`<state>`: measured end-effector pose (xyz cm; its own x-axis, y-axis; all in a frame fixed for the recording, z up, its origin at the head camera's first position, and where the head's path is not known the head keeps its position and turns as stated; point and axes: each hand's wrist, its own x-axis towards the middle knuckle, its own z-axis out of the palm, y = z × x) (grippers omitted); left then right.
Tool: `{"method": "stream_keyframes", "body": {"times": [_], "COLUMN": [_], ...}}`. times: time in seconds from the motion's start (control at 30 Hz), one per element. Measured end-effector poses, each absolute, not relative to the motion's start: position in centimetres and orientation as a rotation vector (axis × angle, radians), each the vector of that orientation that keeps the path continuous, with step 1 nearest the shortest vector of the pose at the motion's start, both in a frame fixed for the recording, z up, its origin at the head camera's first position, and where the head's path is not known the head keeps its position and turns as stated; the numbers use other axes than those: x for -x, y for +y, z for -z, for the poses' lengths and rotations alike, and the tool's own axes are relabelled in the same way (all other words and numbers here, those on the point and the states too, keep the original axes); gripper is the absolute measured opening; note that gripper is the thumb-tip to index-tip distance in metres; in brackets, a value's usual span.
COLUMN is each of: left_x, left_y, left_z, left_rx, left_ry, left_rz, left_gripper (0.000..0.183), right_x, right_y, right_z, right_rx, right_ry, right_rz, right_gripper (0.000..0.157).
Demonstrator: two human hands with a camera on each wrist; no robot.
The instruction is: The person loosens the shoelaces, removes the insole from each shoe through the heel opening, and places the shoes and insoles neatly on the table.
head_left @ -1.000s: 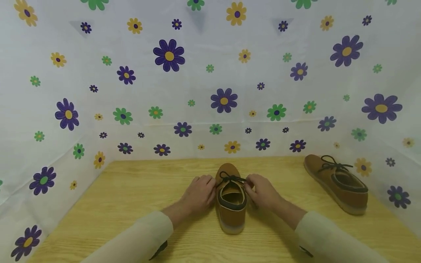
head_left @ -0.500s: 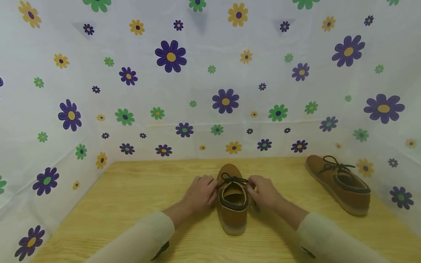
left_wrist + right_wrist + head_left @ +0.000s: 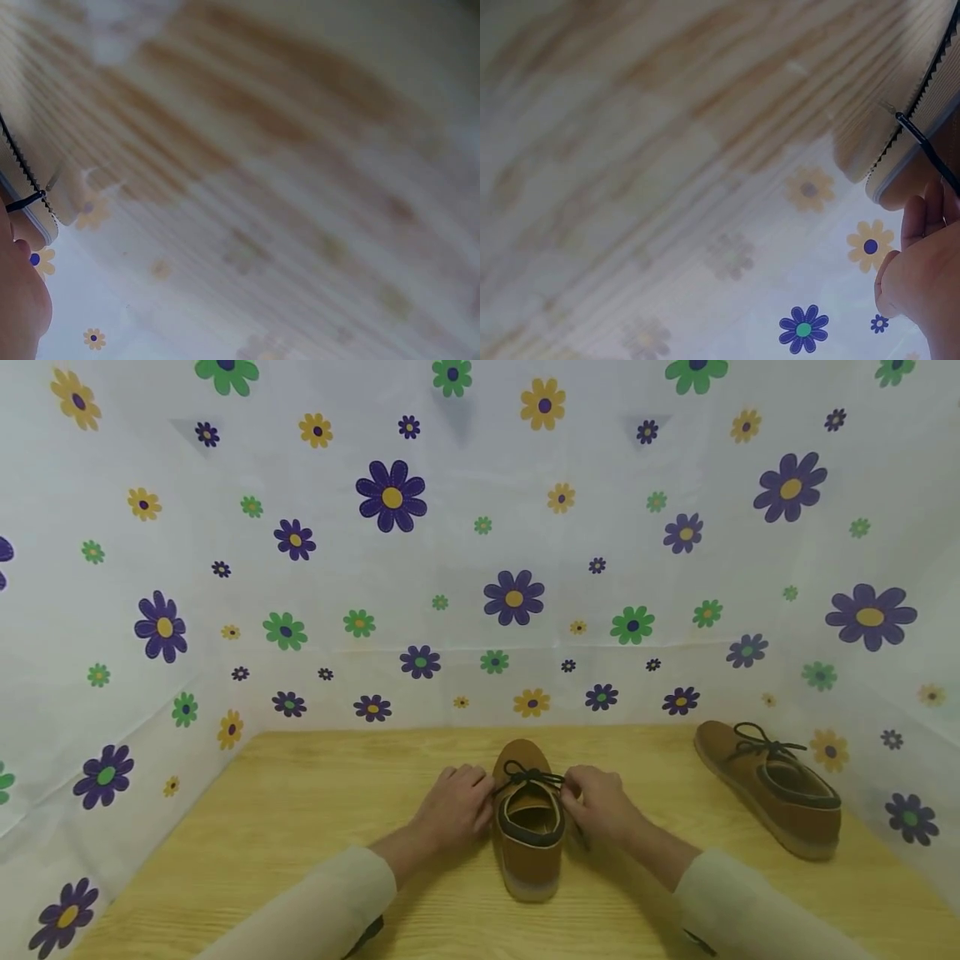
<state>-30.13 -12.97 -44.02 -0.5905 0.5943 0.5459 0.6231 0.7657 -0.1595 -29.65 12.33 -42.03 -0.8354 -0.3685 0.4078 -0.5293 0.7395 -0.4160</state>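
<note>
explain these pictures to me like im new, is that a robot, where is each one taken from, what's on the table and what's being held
No robot: a person works bare-handed. The wide picture comes from a camera on the head, looking forward and down. The other two come from cameras on the left and right wrists; much of each is blurred.

On the table are a brown shoe, between the left hand and right hand, and another shoe off to the right. Flowery cloth rises behind.

Each hand's grip seems to be on the middle shoe's dark lace, though fingertips are partly hidden.
</note>
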Motion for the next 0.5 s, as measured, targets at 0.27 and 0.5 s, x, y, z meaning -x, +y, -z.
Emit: {"method": "stream_keyframes", "body": {"times": [0.27, 0.5], "left_x": [30.14, 30.12], "left_y": [-12.91, -12.83], "left_z": [44.09, 43.95], "left_rx": [0.907, 0.902], "left_ry": [-2.358, -2.352], "left_rz": [0.064, 0.057], "left_gripper": [0.006, 0.005], "right_x": [29.83, 29.82], "right_y": [12.48, 12.62], "right_z": [42.46, 42.23], "right_rx": [-0.69, -0.702], "right_ry": [-2.641, -2.627], "right_rz": [-0.747, -0.708], "right_gripper": [0.01, 0.009]}}
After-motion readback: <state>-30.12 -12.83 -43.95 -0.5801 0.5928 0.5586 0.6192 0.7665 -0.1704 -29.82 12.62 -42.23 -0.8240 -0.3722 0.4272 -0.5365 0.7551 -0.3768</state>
